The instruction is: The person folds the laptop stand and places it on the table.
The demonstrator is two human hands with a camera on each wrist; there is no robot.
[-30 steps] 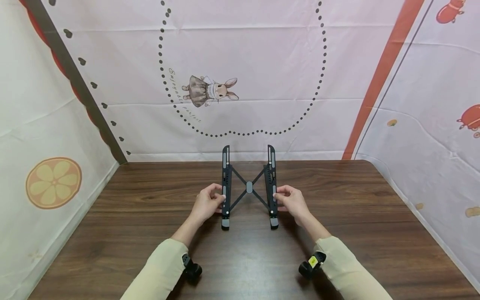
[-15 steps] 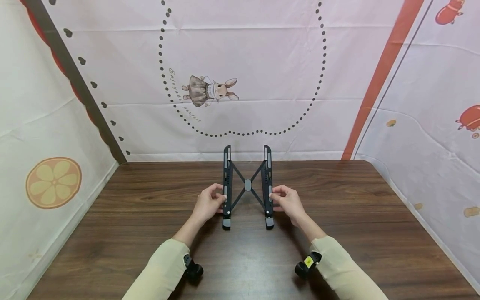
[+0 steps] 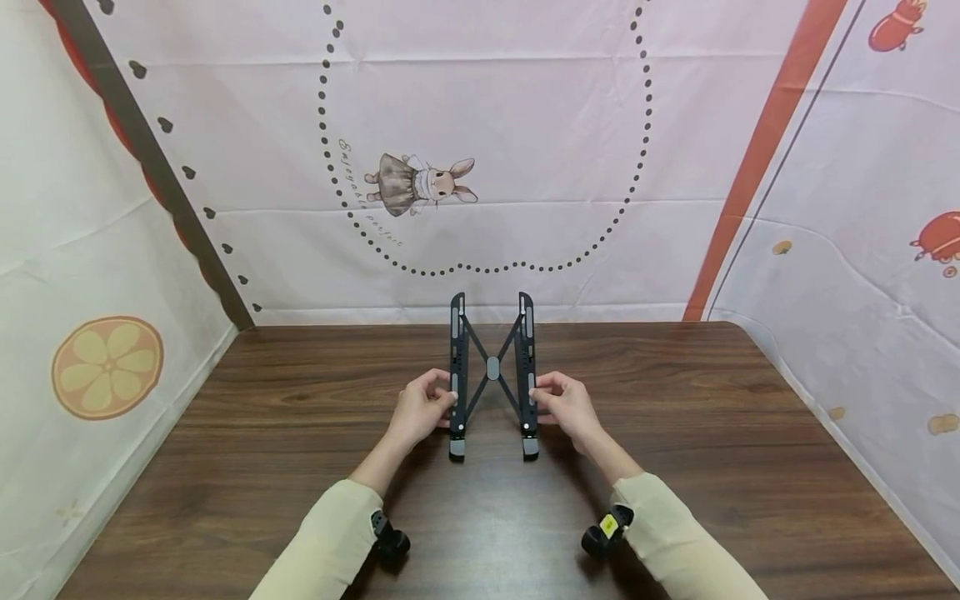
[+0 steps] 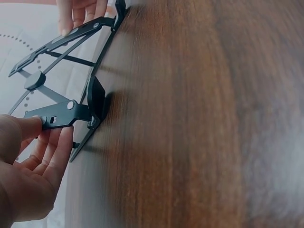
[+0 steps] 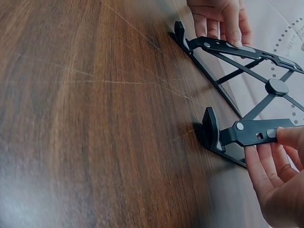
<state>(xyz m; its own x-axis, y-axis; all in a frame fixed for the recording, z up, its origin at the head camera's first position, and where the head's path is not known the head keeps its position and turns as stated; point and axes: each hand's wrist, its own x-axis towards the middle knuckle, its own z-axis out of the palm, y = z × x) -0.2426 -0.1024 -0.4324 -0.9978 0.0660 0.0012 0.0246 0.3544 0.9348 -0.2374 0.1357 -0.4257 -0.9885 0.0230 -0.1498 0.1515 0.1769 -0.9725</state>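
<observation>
A black folding laptop stand (image 3: 492, 368) stands on the table, its two side rails joined by crossed bars with a grey oval hub in the middle. My left hand (image 3: 418, 408) grips the left rail, thumb on the top face and fingers beneath, as the left wrist view shows on the near rail (image 4: 61, 113). On the opposite side my right hand (image 3: 567, 408) pinches the right rail the same way, thumb on its grey pad (image 5: 271, 133). Upturned front lips (image 5: 210, 127) sit at the near ends of the rails. The rails are tilted, higher at the far end.
The dark wooden table (image 3: 480, 525) spreads around the stand. A printed cloth (image 3: 525, 150) hangs behind the table's far edge and along both sides. Black wrist cameras (image 3: 390, 542) are strapped over the pale sleeves (image 3: 322, 533).
Both rails have come closer together, mostly the right one moving left with my right hand. The crossed bars stand steeper. My left hand has shifted slightly right.
</observation>
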